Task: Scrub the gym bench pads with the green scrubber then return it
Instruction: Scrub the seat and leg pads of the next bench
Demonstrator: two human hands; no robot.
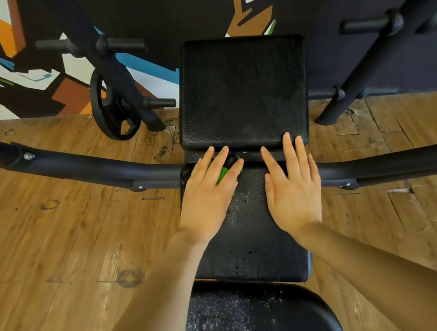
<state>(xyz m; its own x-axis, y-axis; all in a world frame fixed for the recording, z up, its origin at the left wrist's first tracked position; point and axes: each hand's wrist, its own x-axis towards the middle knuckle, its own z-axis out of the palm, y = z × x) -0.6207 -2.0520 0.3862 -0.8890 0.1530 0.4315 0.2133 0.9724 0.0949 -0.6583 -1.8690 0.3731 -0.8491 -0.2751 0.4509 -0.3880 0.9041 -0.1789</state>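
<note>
A person leans over a black gym bench, the left hand (205, 194) flat with straight fingers on a green scrubber (224, 174) at the far end of the middle pad (250, 233), just beside the gap before the back pad (241, 91). The grip is an open press, not a clasp: the fingers lie across the scrubber and hide most of it, green showing only between them. The right hand (292, 183) lies flat and holds nothing, its palm on the same surface and its fingertips reaching the near edge of the back pad. White flecks, which may be suds or spray, speckle the middle pad and the near seat pad (258, 322); the back pad looks drier. To do this step well, judging from the scene, the pressing hand should keep even weight on the scrubber, work in overlapping strokes across the full width, carry on over the gap, and let the other hand steady the body.
</note>
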